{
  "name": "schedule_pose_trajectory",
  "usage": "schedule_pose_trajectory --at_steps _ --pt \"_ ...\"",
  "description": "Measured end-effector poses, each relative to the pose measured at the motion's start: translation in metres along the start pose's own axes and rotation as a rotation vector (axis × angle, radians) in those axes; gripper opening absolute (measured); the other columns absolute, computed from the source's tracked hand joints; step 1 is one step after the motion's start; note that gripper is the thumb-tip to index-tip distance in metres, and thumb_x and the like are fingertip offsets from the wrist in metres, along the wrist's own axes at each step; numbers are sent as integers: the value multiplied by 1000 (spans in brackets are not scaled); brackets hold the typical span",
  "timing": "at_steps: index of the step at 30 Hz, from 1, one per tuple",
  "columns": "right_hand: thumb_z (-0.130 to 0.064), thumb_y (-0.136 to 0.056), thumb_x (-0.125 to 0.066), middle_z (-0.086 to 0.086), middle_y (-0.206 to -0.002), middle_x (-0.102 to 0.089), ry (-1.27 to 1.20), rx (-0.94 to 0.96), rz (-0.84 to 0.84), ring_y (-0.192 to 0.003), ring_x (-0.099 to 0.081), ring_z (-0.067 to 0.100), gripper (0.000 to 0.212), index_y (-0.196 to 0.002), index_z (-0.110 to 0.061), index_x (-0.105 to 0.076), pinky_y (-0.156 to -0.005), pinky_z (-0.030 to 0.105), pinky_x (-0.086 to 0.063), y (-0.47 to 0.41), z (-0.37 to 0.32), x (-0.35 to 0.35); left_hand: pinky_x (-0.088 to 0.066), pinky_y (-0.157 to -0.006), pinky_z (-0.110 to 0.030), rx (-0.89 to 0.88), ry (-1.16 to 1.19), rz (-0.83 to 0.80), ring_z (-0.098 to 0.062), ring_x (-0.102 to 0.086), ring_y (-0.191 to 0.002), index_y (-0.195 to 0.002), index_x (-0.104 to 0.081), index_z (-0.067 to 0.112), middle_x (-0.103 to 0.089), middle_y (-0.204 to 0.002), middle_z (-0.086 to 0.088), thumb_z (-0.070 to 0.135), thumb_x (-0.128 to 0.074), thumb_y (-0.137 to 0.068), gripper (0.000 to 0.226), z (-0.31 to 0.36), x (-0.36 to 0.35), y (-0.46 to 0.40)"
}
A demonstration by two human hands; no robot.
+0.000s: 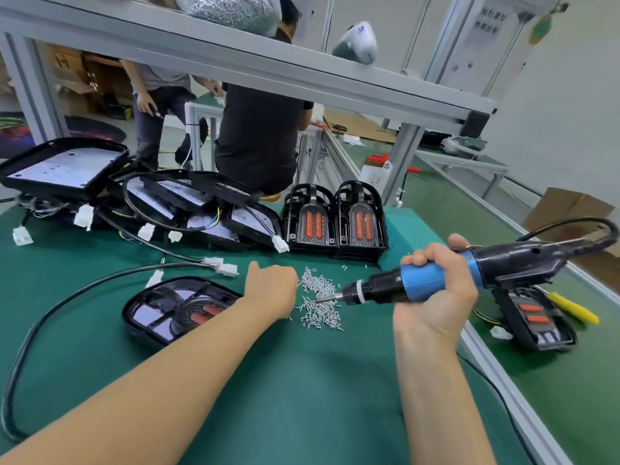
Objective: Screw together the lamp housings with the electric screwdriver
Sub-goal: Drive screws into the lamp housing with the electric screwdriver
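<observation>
Lamp housing, a black plastic shell with a grey reflective inner plate and an orange lens, lies on the green mat at my front left, just beside my left forearm, with a thick black cable looping away from it. My right hand is wrapped tight around the blue barrel of a black-and-blue corded electric screwdriver, held nearly level, its bit tip dipping into a loose heap of small silver screws at the middle of the mat. My left hand rests at the near edge of that heap, back toward the camera; its fingers are hidden, so I cannot tell whether they pinch a screw.

I judge the step to be picking up a screw on the bit (probably magnetic). The next move calls for carrying that screw left to a hole in the housing, standing the driver upright, and steadying the shell with the left hand.

Behind stand two stacks of black arch-shaped housings with orange lenses and a jumble of wired black housings. Another housing lies at far right.
</observation>
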State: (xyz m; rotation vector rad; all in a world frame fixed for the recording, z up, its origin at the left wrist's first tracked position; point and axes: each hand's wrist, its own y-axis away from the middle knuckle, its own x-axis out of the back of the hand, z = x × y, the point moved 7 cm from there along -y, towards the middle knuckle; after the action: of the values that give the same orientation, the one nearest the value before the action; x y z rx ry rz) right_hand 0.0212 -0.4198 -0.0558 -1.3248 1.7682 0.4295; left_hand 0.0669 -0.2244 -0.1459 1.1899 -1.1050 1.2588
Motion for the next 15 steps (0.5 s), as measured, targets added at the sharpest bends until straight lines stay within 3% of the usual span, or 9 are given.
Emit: schedule_pose_trajectory --at_steps 2,4,7,11,13,15 --pt "-1 -69 -57 -2 -61 -47 5 -8 -2 -51 -48 13 28 -91 -17 -54 -57 23 -45 0 2 1 -27 -100 -39 0 -69 33 -19 -43 -58 -61 -40 19 -49 -59 2 -2 -49 -78 29 3 3 -1" --pt "-1 -69 -57 -2 -61 -47 9 -15 -6 -51 -49 13 28 -92 -18 -54 -58 23 -45 1 3 0 -27 -98 -39 -19 -93 58 -17 -35 -53 -59 -33 18 -40 -55 1 -3 -49 -78 33 6 6 -1" --pt "-1 -68 -57 -1 -62 -47 4 -25 -4 -51 -49 13 29 -91 -17 -54 -58 23 -46 2 4 -3 -29 -95 -37 -27 -52 29 -19 -39 -58 -60 -40 19 -47 -59 1 -1 -48 -80 29 5 9 4" --pt "-2 -69 -56 -3 -60 -49 -18 -32 -36 -52 -49 11 27 -90 -19 -55 -60 23 -46 4 -2 -10 -24 -83 -34 -108 321 129 -14 -53 -87 -72 -62 29 -68 -85 9 17 -55 -88 21 -13 37 24" --pt "-3 -69 -56 -4 -61 -48 -30 -42 -71 -52 -48 10 26 -89 -20 -55 -60 22 -45 8 -6 -16 -28 -87 -30 -150 597 230 -5 -53 -89 -70 -62 33 -67 -82 15 25 -63 -87 19 -33 53 48" --pt "-4 -70 -55 -5 -61 -48 -50 -64 -109 -52 -48 10 25 -89 -20 -55 -61 21 -45 13 -5 -26 -35 -83 -18 -156 872 262 2 -56 -83 -71 -66 30 -67 -78 18 21 -68 -85 17 -53 59 76"
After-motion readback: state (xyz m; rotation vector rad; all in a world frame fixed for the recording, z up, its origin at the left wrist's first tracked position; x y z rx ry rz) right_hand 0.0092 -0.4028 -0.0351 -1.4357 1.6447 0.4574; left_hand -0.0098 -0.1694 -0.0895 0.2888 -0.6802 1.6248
